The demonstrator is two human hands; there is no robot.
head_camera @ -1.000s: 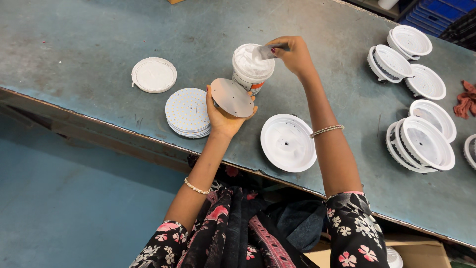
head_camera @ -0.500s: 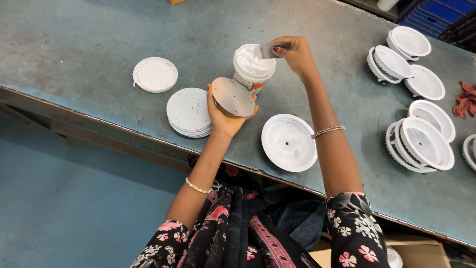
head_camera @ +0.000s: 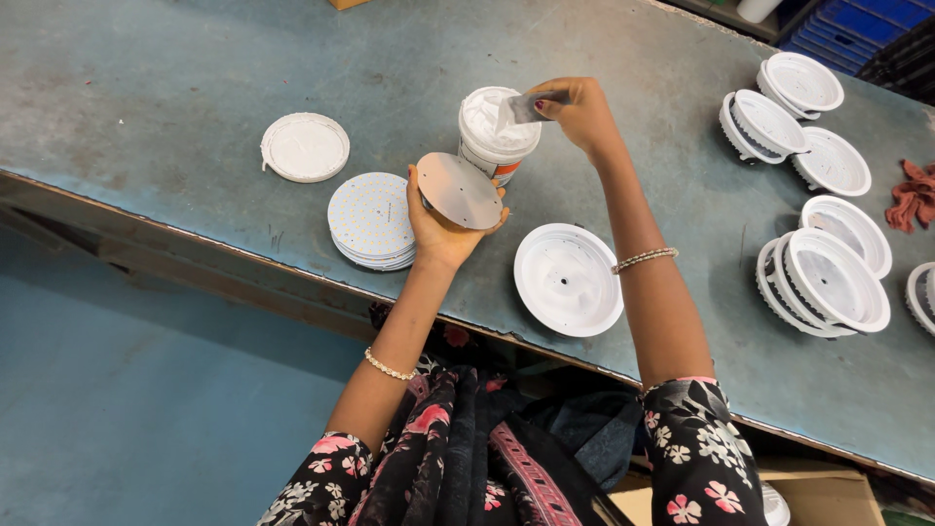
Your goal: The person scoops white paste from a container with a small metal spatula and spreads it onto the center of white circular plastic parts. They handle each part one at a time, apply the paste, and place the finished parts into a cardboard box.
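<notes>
My left hand [head_camera: 440,226] holds a round metal disc [head_camera: 459,190] flat, plain grey side up, just in front of a white tub of white paste [head_camera: 495,125]. My right hand [head_camera: 580,112] pinches a small grey spreader [head_camera: 519,108] whose tip dips into the paste at the tub's top. A stack of round white boards dotted with small chips [head_camera: 371,220] lies to the left of my left hand. A white round housing [head_camera: 568,280] lies open side up below my right forearm.
The tub's white lid [head_camera: 305,147] lies at the left on the worn blue-grey table [head_camera: 195,88]. Several white round housings [head_camera: 823,263] are grouped at the right, with a red rag [head_camera: 911,195] beyond them. A blue floor lies below the table's near edge.
My right hand has shifted slightly left and lower, bringing the spreader's tip into the paste. The left hand and disc have stayed in place.
</notes>
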